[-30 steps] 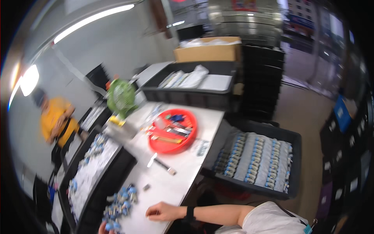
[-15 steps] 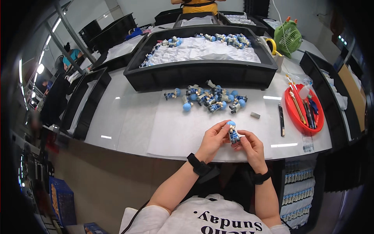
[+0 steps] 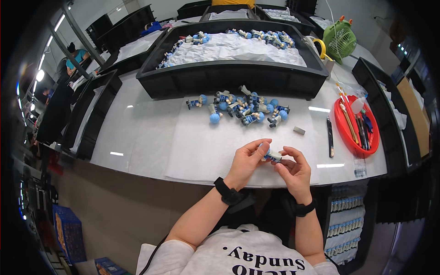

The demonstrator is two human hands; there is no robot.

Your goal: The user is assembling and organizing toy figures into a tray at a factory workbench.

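Observation:
A small blue-haired figurine (image 3: 273,156) is held over the near edge of the white table sheet, lying tilted with its pale side up. My left hand (image 3: 247,161) pinches it at the head, which the thumb and fingers partly cover. At the feet, my right hand (image 3: 297,173) has its thumb and fingers curled around the lower end. Beyond my hands lies a loose pile of similar figurines (image 3: 250,118), in blue, white and dark colours. A small grey block (image 3: 299,130) rests to the right of the pile.
Behind the pile stands a large black tray (image 3: 229,78) lined with white cloth, holding more figurines. On the right are a dark pen-like tool (image 3: 330,137), a red basket (image 3: 338,133) of brushes and pens, and a green fan (image 3: 340,41). Figurines stand in rows in a lower tray (image 3: 347,220).
The figurine has been turned from upright with its blue front showing to tilted with its pale side up. My left fingers now cover more of its head. The view has shifted slightly.

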